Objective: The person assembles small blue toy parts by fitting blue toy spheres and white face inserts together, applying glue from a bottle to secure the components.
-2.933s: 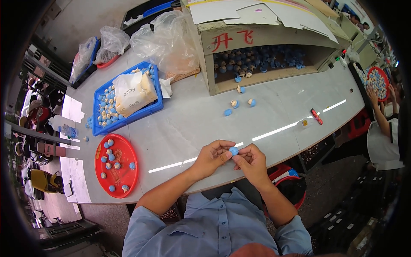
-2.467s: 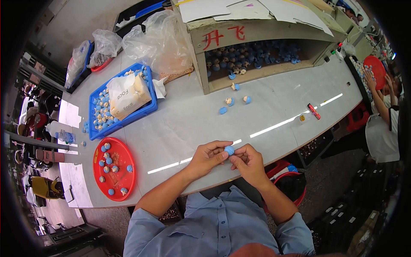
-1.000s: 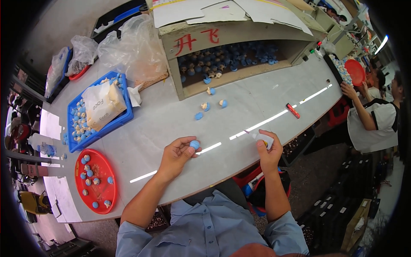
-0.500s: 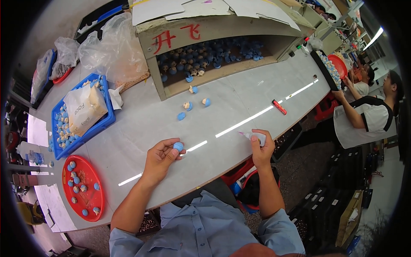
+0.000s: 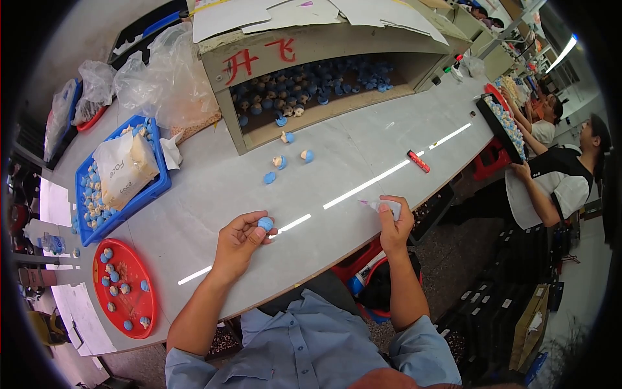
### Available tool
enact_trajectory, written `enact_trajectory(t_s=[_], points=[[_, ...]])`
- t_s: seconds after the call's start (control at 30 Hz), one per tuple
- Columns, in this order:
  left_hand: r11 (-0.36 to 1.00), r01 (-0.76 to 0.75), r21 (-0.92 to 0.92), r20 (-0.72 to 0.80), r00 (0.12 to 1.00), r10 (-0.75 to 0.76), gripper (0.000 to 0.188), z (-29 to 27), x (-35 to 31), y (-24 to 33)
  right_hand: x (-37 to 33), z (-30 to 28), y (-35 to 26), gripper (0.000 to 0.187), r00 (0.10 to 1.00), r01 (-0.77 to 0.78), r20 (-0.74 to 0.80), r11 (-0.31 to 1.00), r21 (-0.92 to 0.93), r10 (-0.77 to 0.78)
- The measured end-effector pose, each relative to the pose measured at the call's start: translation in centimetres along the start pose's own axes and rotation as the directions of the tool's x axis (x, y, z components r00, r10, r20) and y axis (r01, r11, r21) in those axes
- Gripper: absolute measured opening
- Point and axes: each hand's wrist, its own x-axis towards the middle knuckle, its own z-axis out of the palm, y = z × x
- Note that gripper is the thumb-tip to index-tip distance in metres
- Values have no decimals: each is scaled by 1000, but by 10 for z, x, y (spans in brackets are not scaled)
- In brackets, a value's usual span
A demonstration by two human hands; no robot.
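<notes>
**One blue piece in hand, plenty still waiting**

Grey bench (image 5: 214,194) fills most of my view, a long workshop surface with two other people busy at its far right end. From where I sit, my left hand (image 5: 241,241) is pinching a small blue ball-shaped piece (image 5: 265,223) between thumb and fingertips, held just above the bench near its front edge. My right hand (image 5: 392,227) is clenched around a small white squeeze tube (image 5: 382,206) with a fine pinkish tip pointing left, well apart from the blue piece. So both grips are closed on something, but the two things are not together.

As for progress, I judge it as somewhere in the middle of a long batch. A red round tray (image 5: 126,318) at my left carries about a dozen blue and beige pieces, which I take to be the finished ones. Three or four loose pieces (image 5: 285,159) lie on the bench between me and a big cardboard box (image 5: 311,71) lying on its side, and that box still holds a great heap of the same blue pieces. A blue crate (image 5: 152,191) further left holds more pieces and a pale paper bag (image 5: 124,170). A red pen-like stick (image 5: 418,161) lies near the right edge.

For the piece in hand, I cannot tell whether anything from the tube is on it yet; it is too small to see. It has not been set on the red tray.
</notes>
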Motion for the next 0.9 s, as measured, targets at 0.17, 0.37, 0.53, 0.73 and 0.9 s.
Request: enact_trajectory(t_s=[0.17, 0.37, 0.53, 0.73, 0.9], points=[[1000, 0, -1, 0, 1000, 0, 36, 0, 0, 0, 0, 1, 1, 19, 998, 47, -34, 999, -13, -48], [1000, -6, 6, -2, 1000, 6, 36, 0, 0, 0, 2, 0, 6, 16, 992, 97, -79, 994, -49, -100], [1000, -4, 6, -2, 1000, 4, 36, 0, 0, 1, 1, -2, 3, 16, 992, 61, -113, 998, -6, -62], [1000, 6, 1, -6, 1000, -6, 36, 0, 0, 0, 1, -3, 6, 16, 990, 66, -126, 998, -16, -68], [1000, -3, 3, 2, 1000, 3, 36, 0, 1, 0, 2, -6, 8, 16, 986, 68, -152, 997, -28, -71]])
